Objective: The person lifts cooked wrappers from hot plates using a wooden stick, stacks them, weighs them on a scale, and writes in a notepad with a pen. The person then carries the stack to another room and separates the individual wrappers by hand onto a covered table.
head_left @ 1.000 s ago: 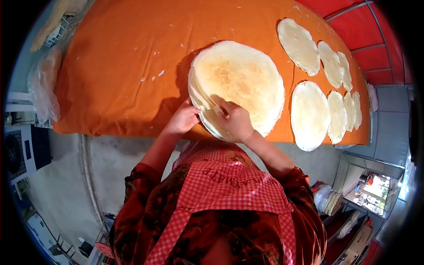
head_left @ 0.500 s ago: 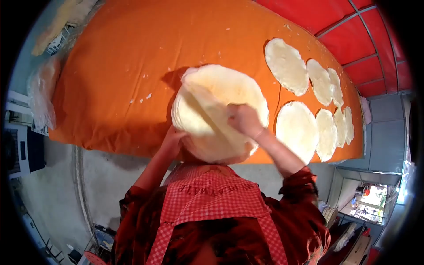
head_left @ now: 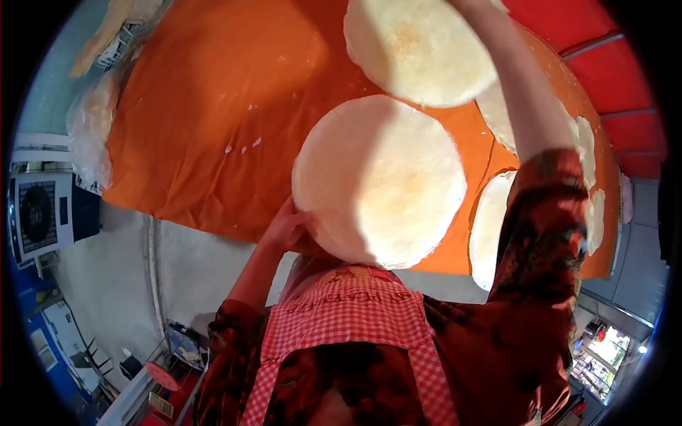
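A thick stack of round, pale flatbread sheets [head_left: 380,184] lies at the table's near edge. My left hand [head_left: 290,226] grips the stack's lower left rim, with some fingers hidden by the sheets. High in the view, a single flatbread sheet [head_left: 419,53] hangs stretched out from my right hand [head_left: 467,6]. The top of the frame cuts that hand off, but it is closed on the sheet's far edge. This sheet partly covers another flatbread [head_left: 496,113] on the cloth.
An orange cloth [head_left: 213,92] covers the table. More flatbreads lie along its right side, one [head_left: 490,227] partly behind my right sleeve. A clear plastic bag [head_left: 92,131] hangs at the left end, near a white appliance [head_left: 42,213]. Red panels [head_left: 625,78] stand beyond the right edge.
My right hand has lifted one sheet off the stack and carried it up and away, towards the table's far side. My left hand stays at the stack's left rim.
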`<state>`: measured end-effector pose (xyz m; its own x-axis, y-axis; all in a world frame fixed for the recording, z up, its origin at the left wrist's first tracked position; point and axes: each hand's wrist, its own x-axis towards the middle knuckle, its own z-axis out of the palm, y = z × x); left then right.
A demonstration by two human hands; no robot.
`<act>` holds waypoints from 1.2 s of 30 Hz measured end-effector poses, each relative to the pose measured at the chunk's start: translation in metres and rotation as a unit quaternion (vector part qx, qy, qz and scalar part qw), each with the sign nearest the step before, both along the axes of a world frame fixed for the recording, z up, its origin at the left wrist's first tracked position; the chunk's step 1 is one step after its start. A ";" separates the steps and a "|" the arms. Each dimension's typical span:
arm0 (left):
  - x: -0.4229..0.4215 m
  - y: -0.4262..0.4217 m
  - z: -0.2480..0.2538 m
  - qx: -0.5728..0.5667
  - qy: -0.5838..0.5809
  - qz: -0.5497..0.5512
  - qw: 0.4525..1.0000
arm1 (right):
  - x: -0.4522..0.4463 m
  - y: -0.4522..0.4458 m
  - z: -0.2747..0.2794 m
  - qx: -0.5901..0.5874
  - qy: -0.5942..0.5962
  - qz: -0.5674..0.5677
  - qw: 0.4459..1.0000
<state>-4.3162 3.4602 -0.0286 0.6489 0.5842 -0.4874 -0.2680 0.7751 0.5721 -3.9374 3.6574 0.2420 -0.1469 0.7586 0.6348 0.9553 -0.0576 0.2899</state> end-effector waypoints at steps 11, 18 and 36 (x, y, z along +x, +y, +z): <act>-0.003 0.066 0.003 0.082 -0.010 0.056 0.995 | -0.155 -0.246 -0.198 -0.231 0.487 -0.052 0.840; -0.100 0.178 0.023 0.097 0.047 -0.002 0.994 | -0.316 -0.192 -0.200 -0.162 0.504 -0.001 0.848; -0.201 0.172 -0.012 0.003 -0.079 -0.092 0.993 | -0.425 -0.141 -0.233 -0.219 0.404 -0.005 0.888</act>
<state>-4.5175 3.6320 -0.0406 0.8123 0.4517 -0.3689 -0.2090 0.8160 0.5389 -4.3624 3.5166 0.0087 0.2301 0.9576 0.1731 0.8620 -0.1180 -0.4930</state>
